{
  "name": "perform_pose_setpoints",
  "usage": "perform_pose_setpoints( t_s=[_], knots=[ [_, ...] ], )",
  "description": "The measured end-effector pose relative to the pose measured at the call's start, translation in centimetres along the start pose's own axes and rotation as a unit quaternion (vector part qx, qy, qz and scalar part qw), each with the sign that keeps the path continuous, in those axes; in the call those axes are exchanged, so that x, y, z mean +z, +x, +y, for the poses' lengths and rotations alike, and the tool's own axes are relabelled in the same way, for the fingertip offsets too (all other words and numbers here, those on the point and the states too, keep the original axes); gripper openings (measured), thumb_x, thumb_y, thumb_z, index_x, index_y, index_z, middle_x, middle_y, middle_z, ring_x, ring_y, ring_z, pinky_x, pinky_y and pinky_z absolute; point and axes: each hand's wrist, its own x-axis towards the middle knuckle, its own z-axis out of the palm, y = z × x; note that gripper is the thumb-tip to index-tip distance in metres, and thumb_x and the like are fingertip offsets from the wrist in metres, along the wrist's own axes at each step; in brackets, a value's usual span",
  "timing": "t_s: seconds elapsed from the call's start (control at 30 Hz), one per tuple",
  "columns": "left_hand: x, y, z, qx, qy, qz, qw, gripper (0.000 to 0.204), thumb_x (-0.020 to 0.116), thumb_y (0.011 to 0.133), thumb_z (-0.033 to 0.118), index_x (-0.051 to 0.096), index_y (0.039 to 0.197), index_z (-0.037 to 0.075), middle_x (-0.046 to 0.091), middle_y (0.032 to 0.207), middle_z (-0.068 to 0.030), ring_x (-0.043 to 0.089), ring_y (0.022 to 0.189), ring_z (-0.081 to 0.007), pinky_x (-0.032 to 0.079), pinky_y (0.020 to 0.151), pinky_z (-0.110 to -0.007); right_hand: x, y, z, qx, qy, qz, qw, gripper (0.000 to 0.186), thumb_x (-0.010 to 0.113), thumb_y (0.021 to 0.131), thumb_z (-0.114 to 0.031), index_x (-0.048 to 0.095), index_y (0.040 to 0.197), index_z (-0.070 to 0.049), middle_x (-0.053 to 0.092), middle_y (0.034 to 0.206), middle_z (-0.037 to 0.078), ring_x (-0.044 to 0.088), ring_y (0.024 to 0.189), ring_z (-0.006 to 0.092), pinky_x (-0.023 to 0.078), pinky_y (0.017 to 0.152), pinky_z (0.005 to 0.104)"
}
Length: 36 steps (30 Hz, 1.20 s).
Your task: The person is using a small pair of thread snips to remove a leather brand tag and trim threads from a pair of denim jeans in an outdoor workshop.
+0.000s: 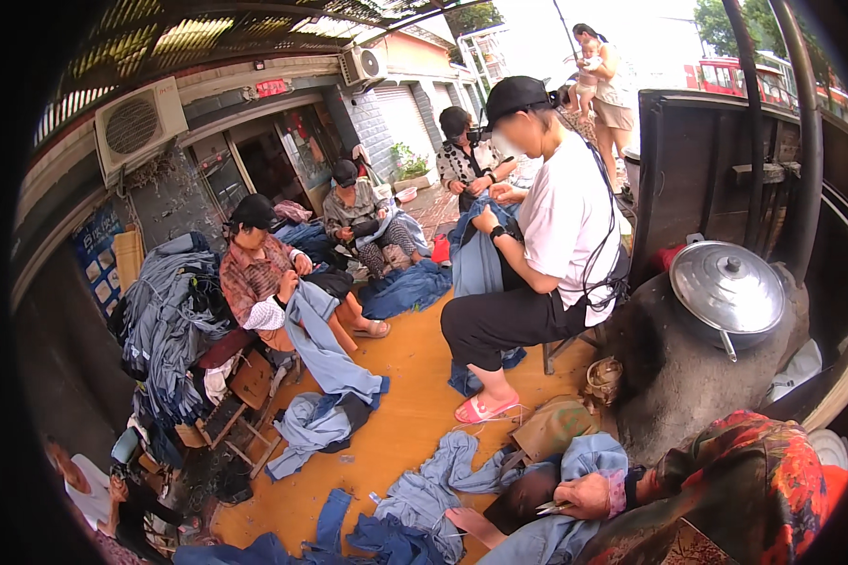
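While the blue cloth (575, 461) lies bunched over your lap, your right hand (584, 496) rests on it, fingers closed around small snips (548, 508). Your left hand is out of view. Other people sit nearby beside a lidded pot (725, 287).

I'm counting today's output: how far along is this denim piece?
Done: cannot tell; loose denim pieces lie on the orange floor. In hand: the right hand holds small snips over light-blue denim on the lap. Left: a tall denim pile.
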Motion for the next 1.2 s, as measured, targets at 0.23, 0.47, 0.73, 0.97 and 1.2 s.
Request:
perform_pose_setpoints(
  t_s=[0.23, 0.47, 0.73, 0.97, 1.2],
  knots=[
    [0.6, -1.9, 1.0, 0.011, 0.006, -0.012, 1.0, 0.021, 0.061, 0.074, 0.015, 0.055, 0.077, -0.005, 0.056, 0.074, -0.0146, 0.053, 0.065, -0.025, 0.044, 0.063, -0.037, -1.7, -0.1, 0.2, 0.013, 0.001, 0.007, 1.0, 0.02, 0.061, 0.079, -0.025, 0.05, 0.085, -0.009, 0.057, 0.077, 0.01, 0.06, 0.069, 0.0294, 0.048, 0.057, 0.0392],
    [1.5, -3.6, 1.4, 0.008, 0.013, -0.081, 0.997, 0.02, 0.06, 0.074, 0.014, 0.055, 0.078, -0.005, 0.056, 0.074, -0.0146, 0.053, 0.065, -0.025, 0.044, 0.064, -0.037, 0.2, 0.2, 2.4, -0.024, 0.041, 0.026, 0.999, 0.018, 0.058, 0.081, -0.023, 0.049, 0.086, -0.009, 0.056, 0.078, 0.012, 0.058, 0.069, 0.0309, 0.046, 0.057, 0.0394],
    [2.4, -5.1, 1.3, 0.01, 0.034, -0.086, 0.996, 0.019, 0.059, 0.075, 0.013, 0.054, 0.078, -0.006, 0.056, 0.075, -0.0145, 0.053, 0.066, -0.0249, 0.044, 0.065, -0.037, 0.4, -0.1, 3.4, 0.0, 0.054, 0.022, 0.998, 0.021, 0.057, 0.081, -0.025, 0.048, 0.086, -0.007, 0.057, 0.078, 0.013, 0.059, 0.07, 0.0329, 0.047, 0.059, 0.0422],
    [2.3, -5.4, 1.4, -0.005, 0.044, -0.11, 0.993, 0.018, 0.058, 0.075, 0.012, 0.054, 0.079, -0.006, 0.055, 0.075, -0.0144, 0.053, 0.067, -0.0249, 0.044, 0.065, -0.037, 0.9, 0.4, 4.2, 0.0, 0.053, 0.02, 0.998, 0.017, 0.058, 0.081, -0.023, 0.049, 0.087, -0.009, 0.056, 0.078, 0.01, 0.058, 0.071, 0.0308, 0.047, 0.059, 0.0399],
    [2.2, -5.8, 1.5, -0.015, 0.041, -0.141, 0.989, 0.018, 0.057, 0.075, 0.011, 0.053, 0.079, -0.006, 0.055, 0.076, -0.0143, 0.053, 0.068, -0.0249, 0.044, 0.066, -0.037, 1.3, 0.0, 4.0, -0.005, 0.066, 0.02, 0.998, 0.018, 0.057, 0.082, -0.023, 0.048, 0.087, -0.008, 0.056, 0.08, 0.011, 0.058, 0.072, 0.0321, 0.047, 0.06, 0.041]
  ],
)
